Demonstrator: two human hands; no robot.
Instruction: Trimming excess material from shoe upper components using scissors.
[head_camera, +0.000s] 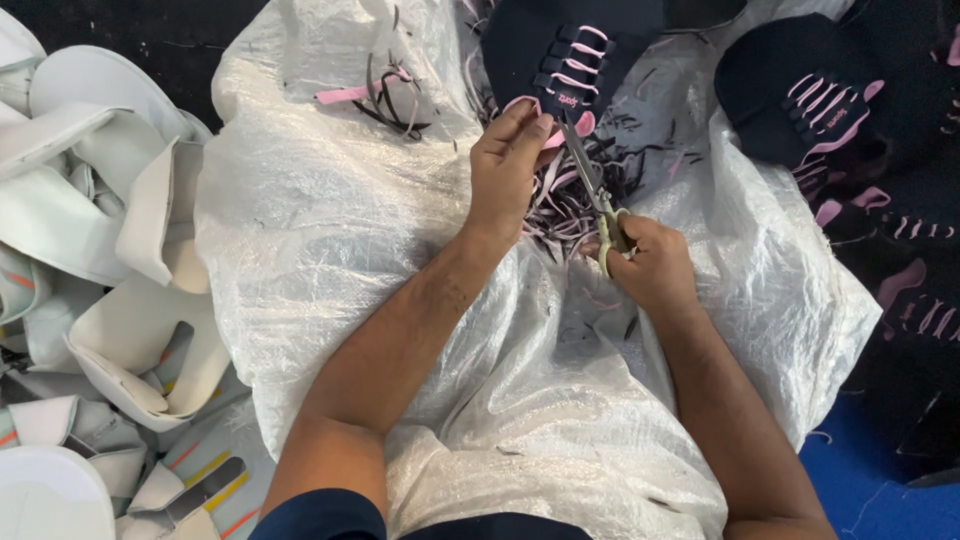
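Head view, looking down. The left hand (508, 165) pinches the lower edge of a dark navy shoe upper (570, 50) with pink straps, fingers closed on its pink tab. The right hand (655, 265) is clamped around the handles of a pair of scissors (592, 180), whose blades point up toward that same edge, just beside the left fingertips. Both hands work over a white woven sack (340, 230) spread across the lap; its hollow holds a heap of pink and dark trimmings (565, 215) directly beneath the upper. A few loose trimmings, one a pink strip (355, 93), lie higher on the sack. At right, a pile of further navy uppers (800, 95) with pink straps rests against the sack. At left, a pile of white uppers (110, 250) lies well apart from the hands.
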